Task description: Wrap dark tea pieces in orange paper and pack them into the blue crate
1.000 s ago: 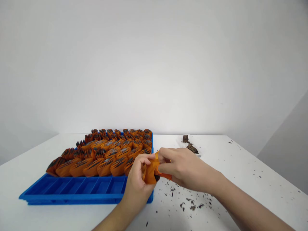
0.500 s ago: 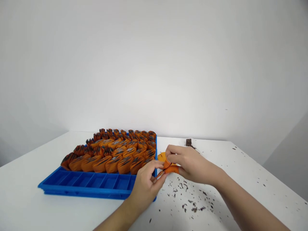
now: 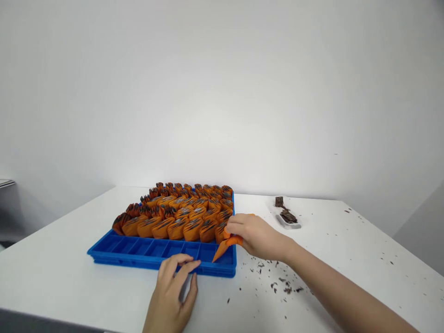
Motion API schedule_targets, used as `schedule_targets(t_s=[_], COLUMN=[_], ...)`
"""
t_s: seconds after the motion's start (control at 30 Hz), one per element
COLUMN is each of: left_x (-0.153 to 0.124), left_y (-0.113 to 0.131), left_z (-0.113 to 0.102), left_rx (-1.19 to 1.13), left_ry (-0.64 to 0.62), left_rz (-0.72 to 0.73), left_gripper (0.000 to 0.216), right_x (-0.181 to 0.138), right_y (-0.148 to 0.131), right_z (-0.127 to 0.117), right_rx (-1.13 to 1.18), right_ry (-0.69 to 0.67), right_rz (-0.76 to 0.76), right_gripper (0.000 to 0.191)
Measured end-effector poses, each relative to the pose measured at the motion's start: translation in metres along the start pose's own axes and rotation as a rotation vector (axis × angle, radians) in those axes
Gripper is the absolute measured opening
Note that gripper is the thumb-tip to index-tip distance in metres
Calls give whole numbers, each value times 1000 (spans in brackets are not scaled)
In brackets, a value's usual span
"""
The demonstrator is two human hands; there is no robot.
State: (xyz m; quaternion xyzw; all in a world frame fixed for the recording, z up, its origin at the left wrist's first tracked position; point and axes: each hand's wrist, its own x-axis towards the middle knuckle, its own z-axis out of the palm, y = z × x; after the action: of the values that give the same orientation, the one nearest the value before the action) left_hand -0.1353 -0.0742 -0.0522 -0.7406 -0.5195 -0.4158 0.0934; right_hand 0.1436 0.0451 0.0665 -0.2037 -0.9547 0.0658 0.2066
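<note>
Pinching an orange wrap (image 3: 225, 246) in the right hand (image 3: 255, 236), grip pressed together on the wider end, pointed end angled down toward the right-hand pocket in the front row (image 3: 145, 247) of the blue tray (image 3: 132, 262). Holding the wrap low over that pocket, just beside the nearest filled wraps (image 3: 180, 217); cannot tell whether the tip touches the pocket floor.

Resting the left hand (image 3: 173, 289) on the worktop (image 3: 52, 277) just in front of the tray, fingertips up against the front rim, grip loosely curled and closed on nothing.

Judging from the tray, well along with the filling: back rows packed side by side with wraps, orange streaked with dark, from the far wall forward. Judging likewise what is left: the front row only, a line of bare blue pockets running left from the one under the held wrap, plus setting this wrap down and letting go.

Showing also dark crumbs (image 3: 277, 286) scattered over the worktop to the right of the tray, near the right forearm, and a small dish (image 3: 287, 216) of dark pieces farther back, well apart from both hands
</note>
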Motion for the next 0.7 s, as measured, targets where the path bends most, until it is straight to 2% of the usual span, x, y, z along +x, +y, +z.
schedule_targets(t_s=[0.1,0.33,0.47,0.6,0.7], left_x=[-5,-4,-6,-7,-7], left_y=[0,1,2,1,1], left_z=[4,1,3,5,5], left_rx=[-7,8,23,44,50], left_ry=[8,-66,-60,-53,-44], left_rz=[-8,27,35,42,43], left_gripper=[31,36,36,35,34], right_x=[6,3,7,9,2], right_y=[-2,-5,-9,-6,8], right_z=[14,13,29,36,20], right_rx=[-51,-174,-213,-57,148], right_ry=[-43,-122,-135,-114,-59], right_rz=[-1,-13,-16,58,128], right_gripper=[10,19,19,8,34])
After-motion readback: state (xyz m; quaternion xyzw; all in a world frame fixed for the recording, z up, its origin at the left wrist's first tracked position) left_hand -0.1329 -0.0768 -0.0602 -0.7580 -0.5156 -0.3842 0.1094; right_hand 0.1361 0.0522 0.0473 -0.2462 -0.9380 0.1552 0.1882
